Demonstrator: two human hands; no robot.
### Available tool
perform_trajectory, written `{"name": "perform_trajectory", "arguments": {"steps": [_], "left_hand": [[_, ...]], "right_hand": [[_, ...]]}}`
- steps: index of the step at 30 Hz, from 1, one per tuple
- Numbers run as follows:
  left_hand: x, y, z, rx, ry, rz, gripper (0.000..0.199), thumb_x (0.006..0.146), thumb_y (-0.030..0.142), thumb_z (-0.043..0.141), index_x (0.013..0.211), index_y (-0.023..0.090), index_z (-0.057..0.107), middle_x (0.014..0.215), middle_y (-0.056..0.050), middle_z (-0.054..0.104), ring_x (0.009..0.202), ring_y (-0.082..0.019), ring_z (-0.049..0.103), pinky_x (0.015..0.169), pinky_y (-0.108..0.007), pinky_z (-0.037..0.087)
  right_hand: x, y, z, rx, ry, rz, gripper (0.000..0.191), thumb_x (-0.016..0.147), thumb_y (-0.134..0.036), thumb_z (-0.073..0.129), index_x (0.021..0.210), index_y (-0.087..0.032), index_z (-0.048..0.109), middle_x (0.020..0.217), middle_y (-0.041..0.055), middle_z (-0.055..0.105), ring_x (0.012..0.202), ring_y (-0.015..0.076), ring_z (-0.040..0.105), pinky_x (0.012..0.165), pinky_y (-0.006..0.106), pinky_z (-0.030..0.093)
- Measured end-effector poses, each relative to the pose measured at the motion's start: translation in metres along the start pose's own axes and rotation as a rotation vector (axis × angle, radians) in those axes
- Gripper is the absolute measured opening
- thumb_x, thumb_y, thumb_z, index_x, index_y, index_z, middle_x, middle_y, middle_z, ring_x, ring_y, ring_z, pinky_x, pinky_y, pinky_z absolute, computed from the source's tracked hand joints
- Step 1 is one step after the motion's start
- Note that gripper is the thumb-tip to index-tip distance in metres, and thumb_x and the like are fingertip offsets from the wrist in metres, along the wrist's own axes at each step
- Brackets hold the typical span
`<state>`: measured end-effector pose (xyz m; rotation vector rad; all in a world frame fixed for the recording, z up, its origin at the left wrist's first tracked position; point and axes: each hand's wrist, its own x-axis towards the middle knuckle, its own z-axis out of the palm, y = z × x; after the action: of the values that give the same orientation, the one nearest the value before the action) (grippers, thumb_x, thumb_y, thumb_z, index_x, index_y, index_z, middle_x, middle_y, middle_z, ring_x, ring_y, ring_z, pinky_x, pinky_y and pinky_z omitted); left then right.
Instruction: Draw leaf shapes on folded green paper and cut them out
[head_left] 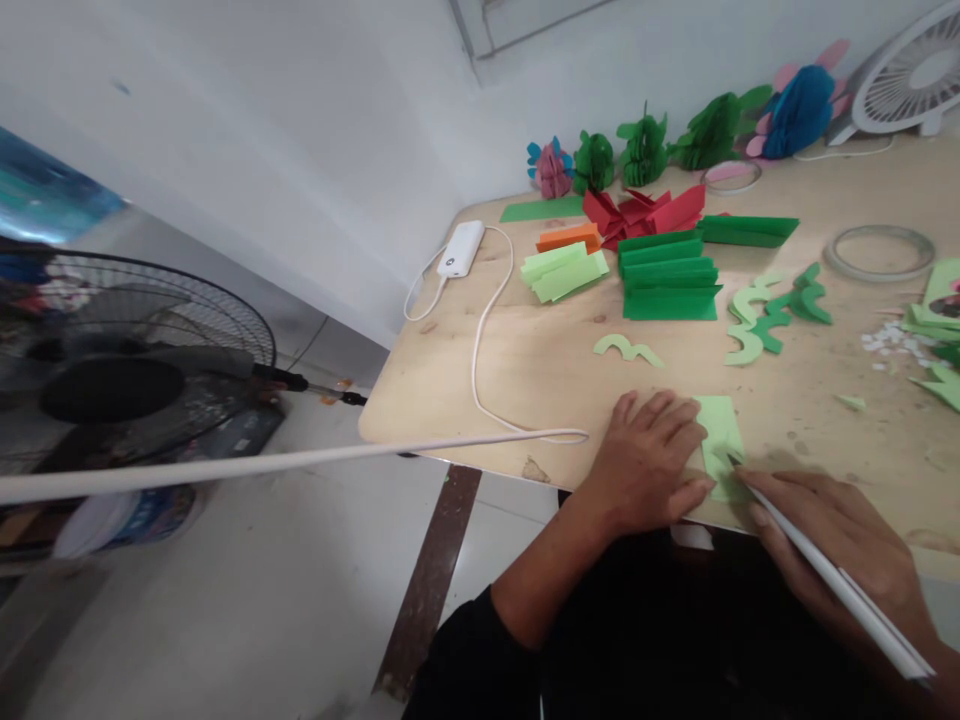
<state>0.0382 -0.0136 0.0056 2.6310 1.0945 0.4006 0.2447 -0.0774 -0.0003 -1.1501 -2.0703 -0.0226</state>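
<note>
A small light green sheet of paper [721, 440] lies at the table's front edge. My left hand [646, 462] rests flat on the sheet's left side, fingers lying out over it and the wood. In my right hand [840, 540] is a white pen [829, 568], its dark tip at or just above the middle of the sheet. I cannot tell whether the tip touches. Beyond my left hand lies a wavy light green paper strip [628, 349]. Several more curved green cutouts [757, 315] lie farther right.
Folded green papers [667, 275], red papers [645, 212] and paper honeycomb figures [643, 148] stand toward the wall. A white cable [480, 350] runs from a power bank [461, 248] across the left side. Tape rolls [879, 252] and a small fan [911, 80] are at right.
</note>
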Motion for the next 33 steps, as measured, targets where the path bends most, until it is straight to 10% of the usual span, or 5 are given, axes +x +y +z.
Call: {"name": "perform_trajectory", "arguments": {"steps": [33], "left_hand": [[0.003,-0.034,-0.007,0.129,-0.082,0.238,0.054,0.094,0.063,0.046,0.133,0.027,0.059,0.153,-0.004,0.049,0.145,-0.031,0.034,0.115,-0.056,0.026]], "right_hand": [[0.0,-0.001,0.001,-0.029,-0.03,-0.06,0.044,0.077,0.0,0.066,0.12,-0.009,0.062,0.093,0.0128,0.076,0.086,0.0244,0.067,0.082,0.039,0.052]]}}
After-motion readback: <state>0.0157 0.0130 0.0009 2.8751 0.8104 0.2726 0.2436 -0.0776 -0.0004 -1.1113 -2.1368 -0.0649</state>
